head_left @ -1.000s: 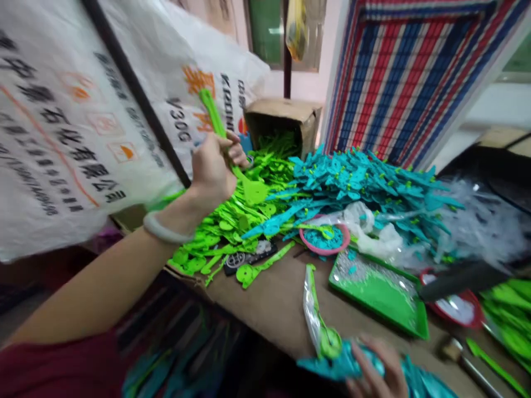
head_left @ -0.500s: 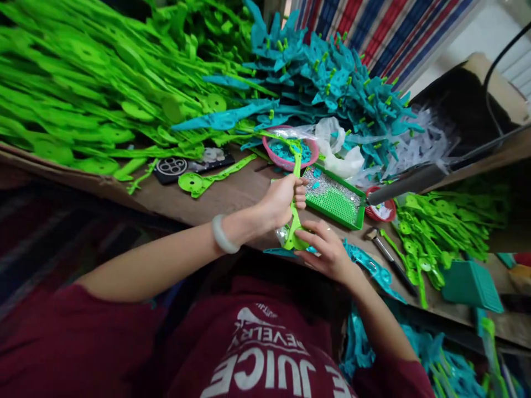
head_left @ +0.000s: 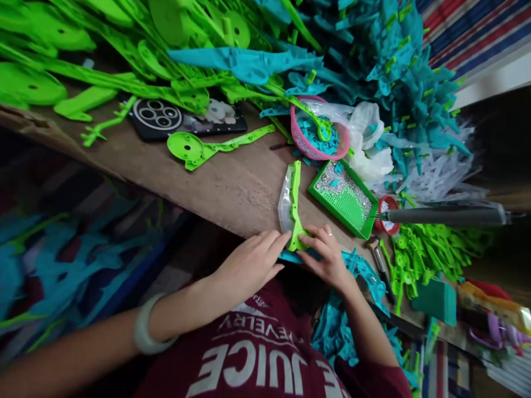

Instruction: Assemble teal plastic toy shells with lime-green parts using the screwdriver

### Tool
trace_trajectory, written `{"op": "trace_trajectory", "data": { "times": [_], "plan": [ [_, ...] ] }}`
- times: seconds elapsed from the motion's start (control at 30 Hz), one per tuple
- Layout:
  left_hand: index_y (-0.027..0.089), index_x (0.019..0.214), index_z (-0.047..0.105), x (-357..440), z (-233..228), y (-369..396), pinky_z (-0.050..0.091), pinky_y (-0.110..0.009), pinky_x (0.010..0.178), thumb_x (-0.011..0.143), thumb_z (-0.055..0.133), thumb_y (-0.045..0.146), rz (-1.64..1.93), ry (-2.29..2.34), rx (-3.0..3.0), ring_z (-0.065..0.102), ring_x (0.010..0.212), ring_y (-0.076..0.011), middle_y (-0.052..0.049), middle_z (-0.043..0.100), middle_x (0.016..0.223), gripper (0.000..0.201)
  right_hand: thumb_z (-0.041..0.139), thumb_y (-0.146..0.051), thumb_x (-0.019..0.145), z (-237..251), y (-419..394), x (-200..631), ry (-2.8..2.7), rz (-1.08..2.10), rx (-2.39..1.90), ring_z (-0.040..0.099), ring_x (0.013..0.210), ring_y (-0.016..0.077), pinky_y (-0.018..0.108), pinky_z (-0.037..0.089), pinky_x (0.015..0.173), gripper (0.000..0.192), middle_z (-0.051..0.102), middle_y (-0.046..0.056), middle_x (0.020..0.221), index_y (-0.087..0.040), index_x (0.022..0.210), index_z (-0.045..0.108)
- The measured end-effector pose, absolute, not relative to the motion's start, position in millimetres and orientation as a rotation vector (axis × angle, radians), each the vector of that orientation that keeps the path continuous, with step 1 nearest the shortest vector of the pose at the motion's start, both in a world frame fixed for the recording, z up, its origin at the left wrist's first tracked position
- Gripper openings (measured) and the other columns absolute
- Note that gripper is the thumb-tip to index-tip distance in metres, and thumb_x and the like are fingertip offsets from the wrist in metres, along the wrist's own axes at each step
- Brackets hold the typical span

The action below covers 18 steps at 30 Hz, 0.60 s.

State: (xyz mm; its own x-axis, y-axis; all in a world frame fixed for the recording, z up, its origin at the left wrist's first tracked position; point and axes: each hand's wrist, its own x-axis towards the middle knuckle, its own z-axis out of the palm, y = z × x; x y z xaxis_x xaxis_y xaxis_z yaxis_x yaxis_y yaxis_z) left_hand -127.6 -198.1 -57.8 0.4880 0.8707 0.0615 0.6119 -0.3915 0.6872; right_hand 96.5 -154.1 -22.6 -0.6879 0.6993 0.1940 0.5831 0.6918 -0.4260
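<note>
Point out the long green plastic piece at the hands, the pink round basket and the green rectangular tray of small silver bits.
Long green plastic piece (head_left: 295, 199): head view, middle of its stem.
Pink round basket (head_left: 299, 141): head view, left rim.
Green rectangular tray (head_left: 352, 213): head view, bare green floor.

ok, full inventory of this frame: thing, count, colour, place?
flat plastic handle part: one, lime green, table edge, under both hands
clear plastic sleeve: one, beside that part
loose plastic parts pile: many, lime green, far left
plastic parts heap: many, teal, far right
round basket: one, pink, centre
rectangular tray: one, green, holds silver bits
phone: one, black, left
wooden table: one, brown
left hand: fingers on the part's base
right hand: fingers on the part's base
</note>
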Motion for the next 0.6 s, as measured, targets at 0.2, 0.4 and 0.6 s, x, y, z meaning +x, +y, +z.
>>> {"op": "trace_trajectory", "data": {
  "times": [0.2,0.4,0.6],
  "plan": [
    [0.012,0.143,0.045,-127.2,-72.3,-195.5,0.056,-0.038,0.093,0.099,0.051,0.018,0.792,1.126,2.16,0.065,0.106,-0.0247,-0.012,0.067,0.113,0.044,0.067,-0.021,0.092,-18.4,-155.1,100.5,-2.511,0.529,-1.063,0.065,0.107,0.0244,0.044,0.055,0.088,0.034,0.066,0.013,0.12,-0.025,0.126,0.06],
    [0.015,0.142,0.048,-128.1,-68.4,-196.6,0.057,-0.036,0.091,0.099,0.054,0.019,0.823,1.075,2.008,0.067,0.103,-0.0227,-0.01,0.067,0.111,0.044,0.07,-0.019,0.09,-20.9,-156.4,102.2,-2.467,0.626,-1.018,0.064,0.111,0.0248,0.044,0.054,0.091,0.039,0.065,0.013,0.123,-0.025,0.127,0.06],
    [0.015,0.137,0.051,-141.8,-57.1,-177.7,0.058,-0.038,0.093,0.1,0.054,0.031,0.934,1.191,1.924,0.066,0.109,-0.0251,-0.013,0.062,0.121,0.04,0.071,-0.023,0.089,-31.9,-156.1,106.9,-2.289,0.784,-1.105,0.066,0.11,0.0245,0.044,0.054,0.092,0.038,0.067,0.012,0.123,-0.027,0.126,0.061]
  ]
}}
